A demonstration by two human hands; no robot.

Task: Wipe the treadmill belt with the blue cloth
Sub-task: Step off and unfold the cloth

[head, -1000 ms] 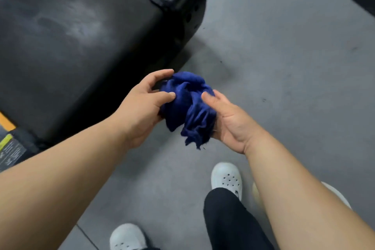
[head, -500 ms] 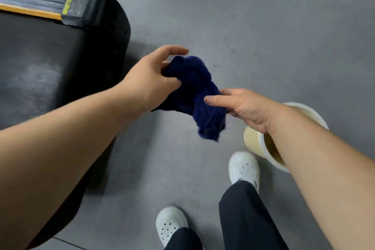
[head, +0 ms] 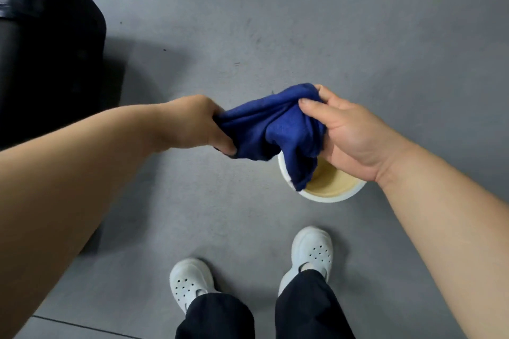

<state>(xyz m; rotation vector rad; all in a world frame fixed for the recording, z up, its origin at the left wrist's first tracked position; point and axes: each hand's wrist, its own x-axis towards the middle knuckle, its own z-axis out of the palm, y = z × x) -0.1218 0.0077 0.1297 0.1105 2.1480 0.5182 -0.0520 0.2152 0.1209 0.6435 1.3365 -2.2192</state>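
Blue cloth (head: 264, 129) bunched between left fingers (head: 224, 143) and right fingers (head: 312, 107) — both clenched on it — over a tub (head: 330, 198).

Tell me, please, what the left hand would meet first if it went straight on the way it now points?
Beyond the blue cloth it grips, the left hand would probably meet the right hand holding the other end; the cream tub seems lower.

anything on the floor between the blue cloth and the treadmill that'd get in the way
Nothing visible. The left hand and right hand both grip the blue cloth, its tail hanging over a white-rimmed bucket. Only bare grey floor lies between it and the treadmill at upper left.
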